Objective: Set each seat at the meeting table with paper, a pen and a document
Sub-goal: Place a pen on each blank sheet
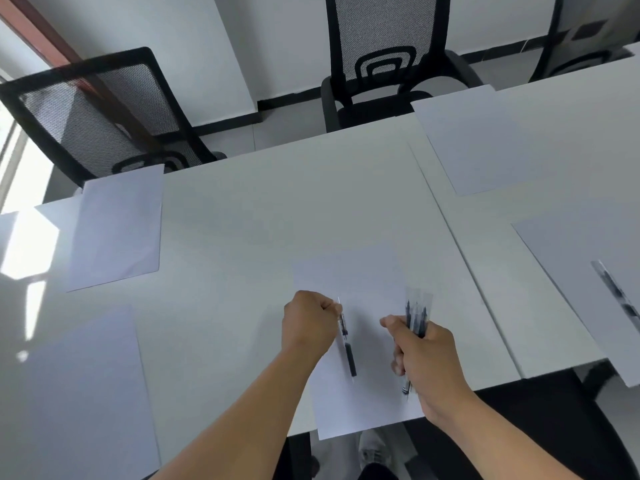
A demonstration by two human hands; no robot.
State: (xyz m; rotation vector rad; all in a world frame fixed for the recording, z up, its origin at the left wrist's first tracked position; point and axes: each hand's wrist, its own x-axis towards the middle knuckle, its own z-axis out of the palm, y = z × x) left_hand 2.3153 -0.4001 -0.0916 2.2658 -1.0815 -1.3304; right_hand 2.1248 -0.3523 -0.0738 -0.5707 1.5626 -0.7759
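A white sheet of paper (363,282) lies at the near edge of the white meeting table (277,209), just in front of me. My left hand (310,322) pinches a single clear pen with a black grip (348,344) over that sheet, its tip pointing away from me. My right hand (424,358) grips a bundle of several similar pens (417,317) upright above the sheet's right side. More sheets lie at the far left (117,226), near left (79,393), far right (481,140) and right (581,258). A blurred pen (616,292) lies on the right sheet.
Black mesh office chairs stand behind the table at the far left (100,112), the middle (384,60) and the far right (581,32). A seam (450,230) joins a second table on the right. My shoe (372,448) shows below the table edge.
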